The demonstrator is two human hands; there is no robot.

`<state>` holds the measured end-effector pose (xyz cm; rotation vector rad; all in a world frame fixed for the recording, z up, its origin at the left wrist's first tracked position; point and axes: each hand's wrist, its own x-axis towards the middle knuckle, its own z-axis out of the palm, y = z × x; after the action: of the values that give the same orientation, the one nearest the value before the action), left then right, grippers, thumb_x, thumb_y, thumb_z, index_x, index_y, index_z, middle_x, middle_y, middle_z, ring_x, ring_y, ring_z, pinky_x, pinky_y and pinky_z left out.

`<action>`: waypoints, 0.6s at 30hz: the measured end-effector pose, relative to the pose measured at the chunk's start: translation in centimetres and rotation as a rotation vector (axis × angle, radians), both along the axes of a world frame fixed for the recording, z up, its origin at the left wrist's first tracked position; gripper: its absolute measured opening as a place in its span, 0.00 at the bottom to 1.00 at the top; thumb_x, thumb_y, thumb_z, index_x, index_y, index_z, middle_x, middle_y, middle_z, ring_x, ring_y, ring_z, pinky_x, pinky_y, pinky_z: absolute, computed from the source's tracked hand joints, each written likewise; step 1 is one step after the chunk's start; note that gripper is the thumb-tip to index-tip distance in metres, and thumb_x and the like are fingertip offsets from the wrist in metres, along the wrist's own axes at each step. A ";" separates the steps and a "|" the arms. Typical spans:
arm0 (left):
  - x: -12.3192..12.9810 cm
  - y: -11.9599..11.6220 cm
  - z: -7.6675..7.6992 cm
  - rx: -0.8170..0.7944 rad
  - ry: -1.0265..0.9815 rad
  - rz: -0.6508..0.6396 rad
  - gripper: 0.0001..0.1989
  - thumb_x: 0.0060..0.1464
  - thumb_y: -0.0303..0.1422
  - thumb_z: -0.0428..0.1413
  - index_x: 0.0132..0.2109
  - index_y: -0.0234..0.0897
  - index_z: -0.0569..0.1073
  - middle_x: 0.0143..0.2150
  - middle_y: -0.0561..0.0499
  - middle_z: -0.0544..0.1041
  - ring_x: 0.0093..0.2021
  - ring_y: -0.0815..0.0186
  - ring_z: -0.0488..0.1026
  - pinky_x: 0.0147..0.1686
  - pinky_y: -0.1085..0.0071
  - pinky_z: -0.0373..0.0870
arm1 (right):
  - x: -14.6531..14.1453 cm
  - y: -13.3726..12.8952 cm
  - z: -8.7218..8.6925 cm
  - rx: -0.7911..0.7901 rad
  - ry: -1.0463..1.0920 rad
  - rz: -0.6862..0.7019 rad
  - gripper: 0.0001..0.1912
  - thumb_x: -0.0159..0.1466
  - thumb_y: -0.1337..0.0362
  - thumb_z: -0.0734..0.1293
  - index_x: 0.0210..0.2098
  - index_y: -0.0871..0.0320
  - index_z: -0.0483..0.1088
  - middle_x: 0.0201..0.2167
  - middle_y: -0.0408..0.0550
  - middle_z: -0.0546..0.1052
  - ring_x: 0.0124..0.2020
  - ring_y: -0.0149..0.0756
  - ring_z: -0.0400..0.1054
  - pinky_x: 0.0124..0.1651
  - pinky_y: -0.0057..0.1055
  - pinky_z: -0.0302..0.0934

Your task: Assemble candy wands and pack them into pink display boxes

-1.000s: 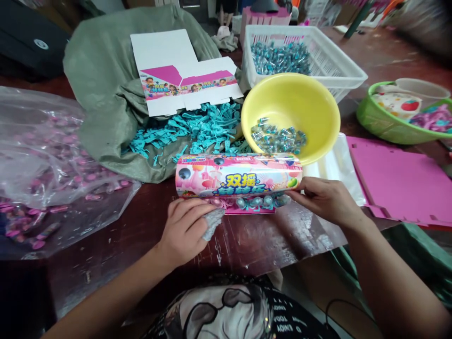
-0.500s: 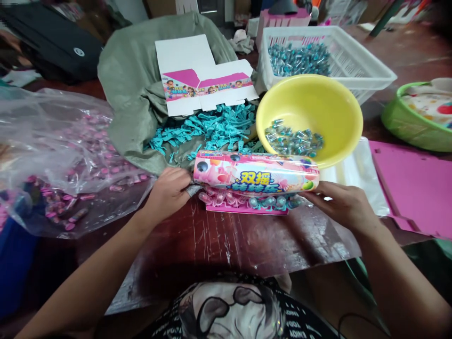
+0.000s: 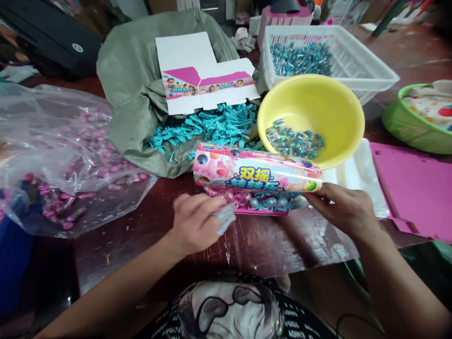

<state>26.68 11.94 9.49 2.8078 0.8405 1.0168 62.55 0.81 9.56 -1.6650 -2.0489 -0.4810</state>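
Note:
A printed display box [image 3: 257,172] with a curved, glossy pink lid flap sits before me on the table. Below the flap, a row of pink and teal small toys with clear, rounded ends [image 3: 268,202] shows above the pink front edge. My right hand [image 3: 348,207] grips the box's right end, thumb and fingers closed at its corner. My left hand [image 3: 197,221] is in front of the box's left part, apart from the flap, its fingers curled and slightly blurred. A crinkled silvery, tape-like piece [image 3: 226,219] is at its thumb and fingertips; whether it is held or wrapped on is unclear.
Behind the box are a yellow bowl [image 3: 348,117] with small capsules, a white basket [image 3: 367,84], teal clips [image 3: 212,125] on grey-green cloth, and an unfolded carton [image 3: 187,52]. A clear bag [image 3: 116,193] of pink pieces lies left; pink sheets [image 3: 416,188] lie right.
My left hand has let go of the box's left end and moved right and toward me. The box's left side has tipped up slightly; my right hand keeps its place.

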 end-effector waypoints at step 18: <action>-1.4 3.3 -0.2 -0.389 -0.282 0.211 0.17 0.56 0.38 0.64 0.49 0.37 0.72 0.44 0.46 0.78 0.41 0.60 0.75 0.41 0.63 0.74 | 2.1 -0.2 1.2 -0.413 0.241 0.148 0.13 0.71 0.55 0.63 0.47 0.48 0.78 0.36 0.43 0.83 0.29 0.33 0.76 0.30 0.30 0.66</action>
<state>25.26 15.28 9.28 2.2299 1.1656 1.0985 64.67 0.65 10.80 -1.6740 -2.1636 0.2005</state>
